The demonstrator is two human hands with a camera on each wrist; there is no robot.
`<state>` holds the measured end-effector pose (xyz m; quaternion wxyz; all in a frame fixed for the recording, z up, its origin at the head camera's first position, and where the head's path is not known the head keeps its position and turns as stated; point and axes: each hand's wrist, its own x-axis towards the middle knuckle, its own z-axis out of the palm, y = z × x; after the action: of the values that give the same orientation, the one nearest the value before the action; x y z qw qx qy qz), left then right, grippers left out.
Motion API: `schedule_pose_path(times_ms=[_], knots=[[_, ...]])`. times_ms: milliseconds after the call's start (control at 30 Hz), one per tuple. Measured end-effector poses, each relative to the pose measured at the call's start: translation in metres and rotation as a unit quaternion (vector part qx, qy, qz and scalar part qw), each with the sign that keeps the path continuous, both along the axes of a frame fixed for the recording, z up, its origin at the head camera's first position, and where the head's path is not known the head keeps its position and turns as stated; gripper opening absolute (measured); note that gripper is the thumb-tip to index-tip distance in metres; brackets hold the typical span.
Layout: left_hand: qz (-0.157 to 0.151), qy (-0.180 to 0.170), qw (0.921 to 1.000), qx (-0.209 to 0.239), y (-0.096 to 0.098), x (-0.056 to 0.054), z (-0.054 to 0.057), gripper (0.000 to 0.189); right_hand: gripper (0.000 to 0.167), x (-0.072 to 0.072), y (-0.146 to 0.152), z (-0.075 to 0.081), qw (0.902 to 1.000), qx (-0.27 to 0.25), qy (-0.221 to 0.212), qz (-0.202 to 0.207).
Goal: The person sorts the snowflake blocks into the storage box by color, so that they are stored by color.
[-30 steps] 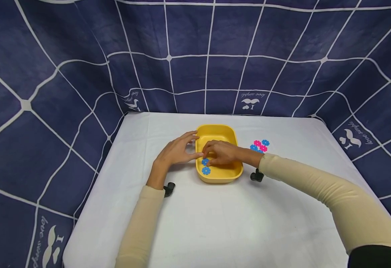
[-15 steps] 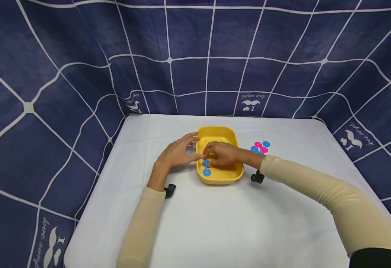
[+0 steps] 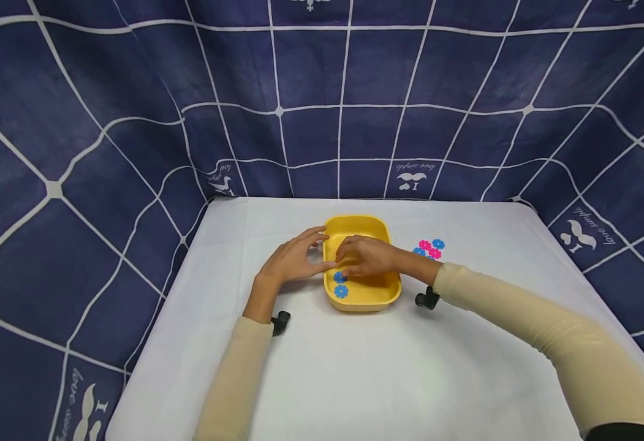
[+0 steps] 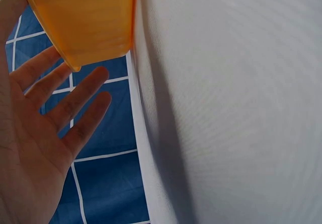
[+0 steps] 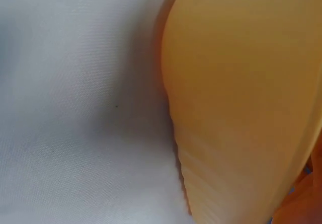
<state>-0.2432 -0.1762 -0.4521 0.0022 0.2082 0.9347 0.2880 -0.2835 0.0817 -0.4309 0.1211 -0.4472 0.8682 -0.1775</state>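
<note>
A yellow plastic basin (image 3: 370, 301) stands on the white table. Two blue flower-shaped discs (image 3: 341, 292) lie inside it near its left wall. My left hand (image 3: 294, 260) is at the basin's left rim, its thumb over the edge. In the left wrist view its fingers are spread and nearly straight beside the basin's outer wall. My right hand (image 3: 370, 255) reaches into the basin from the right with bent fingers. Its thumb is by the farther blue disc. Its fingertips are mostly hidden, so whether they pinch a disc cannot be seen.
A small group of pink and blue flower-shaped discs (image 3: 429, 248) lies right of the basin, partly behind the right forearm. Dark blue curtains (image 3: 310, 135) with white lines hang behind and beside the white table (image 3: 322, 373).
The head view has tilted slightly upward, so everything sits lower in it. Both hands keep nearly the same place at the basin, and the discs look unmoved.
</note>
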Motion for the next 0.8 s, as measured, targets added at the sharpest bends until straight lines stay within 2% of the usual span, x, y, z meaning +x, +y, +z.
schedule_pose_path(times_ms=[233, 533, 800], knots=[[0.001, 0.007, 1.0000, 0.000, 0.002, 0.003, -0.003, 0.082, 0.033, 0.005, 0.004, 0.001, 0.9996, -0.025, -0.005, -0.010], [0.001, 0.007, 0.9999, -0.009, 0.003, 0.003, -0.001, 0.087, 0.034, 0.006, 0.009, 0.010, 0.9970, -0.078, 0.000, -0.008], [-0.003, 0.016, 0.9998, -0.009, 0.002, 0.002, -0.002, 0.088, 0.032, 0.010, 0.011, 0.019, 0.9935, -0.111, -0.008, -0.024]])
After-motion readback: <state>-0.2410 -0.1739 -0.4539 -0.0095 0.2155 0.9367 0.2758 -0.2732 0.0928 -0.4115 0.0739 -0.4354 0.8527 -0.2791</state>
